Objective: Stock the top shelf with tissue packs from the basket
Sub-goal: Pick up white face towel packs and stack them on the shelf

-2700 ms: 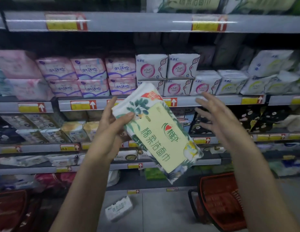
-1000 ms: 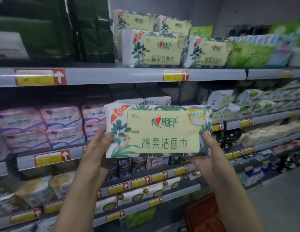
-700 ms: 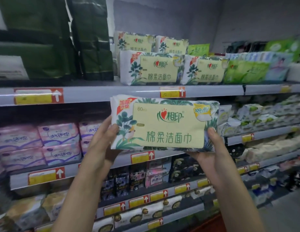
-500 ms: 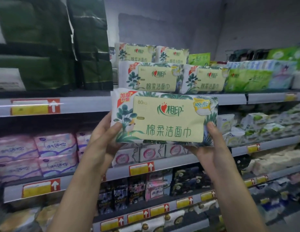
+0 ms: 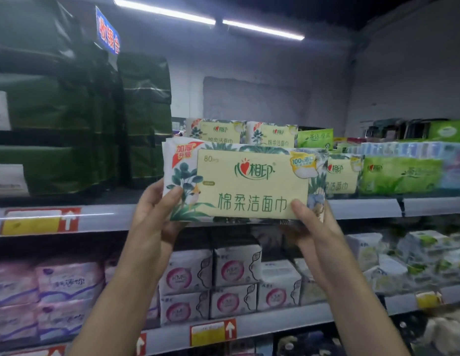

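I hold a tissue pack (image 5: 252,183), pale yellow-green with leaf print and green lettering, level and face-on in front of the top shelf (image 5: 108,217). My left hand (image 5: 157,217) grips its lower left corner and my right hand (image 5: 313,222) its lower right edge. The pack's bottom edge is at the height of the shelf's front rail. Behind it, matching packs (image 5: 272,136) stand stacked on the shelf, with another (image 5: 342,176) just to the right. The basket is out of view.
Dark green bulk packs (image 5: 77,119) fill the top shelf's left side. Bright green and blue tissue packs (image 5: 408,170) stand at the right. The shelf below holds pink and white pad packs (image 5: 211,281). A ceiling light strip (image 5: 208,21) runs overhead.
Both hands have raised the pack from the level of the middle shelves up to the top shelf's front edge. The view has tilted upward and the basket has dropped out of sight.
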Demonstrator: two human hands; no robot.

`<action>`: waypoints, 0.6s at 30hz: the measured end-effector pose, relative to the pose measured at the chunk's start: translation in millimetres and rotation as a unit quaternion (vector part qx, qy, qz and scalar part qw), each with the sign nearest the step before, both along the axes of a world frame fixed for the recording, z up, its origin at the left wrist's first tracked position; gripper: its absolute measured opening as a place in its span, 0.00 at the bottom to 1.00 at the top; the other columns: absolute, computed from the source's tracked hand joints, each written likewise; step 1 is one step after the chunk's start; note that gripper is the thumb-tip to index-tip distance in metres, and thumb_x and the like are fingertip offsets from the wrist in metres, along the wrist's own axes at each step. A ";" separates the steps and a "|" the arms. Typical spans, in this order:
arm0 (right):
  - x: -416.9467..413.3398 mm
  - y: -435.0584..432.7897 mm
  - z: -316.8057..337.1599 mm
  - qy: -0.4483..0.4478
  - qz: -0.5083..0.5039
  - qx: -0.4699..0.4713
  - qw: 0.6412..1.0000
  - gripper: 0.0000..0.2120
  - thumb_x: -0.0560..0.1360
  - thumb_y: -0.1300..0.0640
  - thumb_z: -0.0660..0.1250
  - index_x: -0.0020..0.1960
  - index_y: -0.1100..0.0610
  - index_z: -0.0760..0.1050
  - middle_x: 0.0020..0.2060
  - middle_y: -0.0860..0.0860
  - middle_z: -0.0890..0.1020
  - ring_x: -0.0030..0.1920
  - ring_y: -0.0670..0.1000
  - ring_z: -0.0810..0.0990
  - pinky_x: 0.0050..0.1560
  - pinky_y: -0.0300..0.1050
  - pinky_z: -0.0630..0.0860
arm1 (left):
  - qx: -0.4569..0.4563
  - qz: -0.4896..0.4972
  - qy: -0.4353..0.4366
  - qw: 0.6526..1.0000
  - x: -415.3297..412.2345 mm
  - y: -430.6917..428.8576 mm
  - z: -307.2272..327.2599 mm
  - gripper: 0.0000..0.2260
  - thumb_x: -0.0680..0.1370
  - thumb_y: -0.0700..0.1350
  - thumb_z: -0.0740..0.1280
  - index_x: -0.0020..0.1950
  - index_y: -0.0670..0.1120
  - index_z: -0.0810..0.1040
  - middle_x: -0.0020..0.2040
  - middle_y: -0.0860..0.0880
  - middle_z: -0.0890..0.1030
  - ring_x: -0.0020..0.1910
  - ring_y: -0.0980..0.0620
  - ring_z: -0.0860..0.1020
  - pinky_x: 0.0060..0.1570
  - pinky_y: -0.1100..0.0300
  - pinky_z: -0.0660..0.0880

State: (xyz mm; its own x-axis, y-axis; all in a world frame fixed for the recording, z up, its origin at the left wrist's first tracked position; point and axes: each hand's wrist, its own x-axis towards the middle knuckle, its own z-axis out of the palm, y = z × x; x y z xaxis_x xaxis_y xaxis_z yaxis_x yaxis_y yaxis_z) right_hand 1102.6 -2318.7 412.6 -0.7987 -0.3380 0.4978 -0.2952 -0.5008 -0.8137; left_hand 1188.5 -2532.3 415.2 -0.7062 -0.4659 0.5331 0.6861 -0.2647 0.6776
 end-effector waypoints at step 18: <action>-71.9 -16.3 100.1 0.155 -0.137 0.140 0.968 0.25 0.61 0.33 0.66 0.55 0.40 0.73 0.57 0.39 0.80 0.60 0.43 0.76 0.61 0.45 0.71 | -0.205 0.154 0.000 0.967 -49.1 -25.7 100.6 0.21 0.69 0.57 0.65 0.59 0.49 0.75 0.51 0.52 0.85 0.49 0.54 0.83 0.51 0.56 0.77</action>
State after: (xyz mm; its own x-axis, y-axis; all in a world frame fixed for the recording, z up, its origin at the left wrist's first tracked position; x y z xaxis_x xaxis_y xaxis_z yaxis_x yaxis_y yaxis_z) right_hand 1030.7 -2335.0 512.7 -0.7038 -0.2911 0.6481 -0.6379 -0.1425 -0.7568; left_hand 1139.5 -2558.0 515.7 -0.5666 -0.4043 0.7180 0.6902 0.2431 0.6816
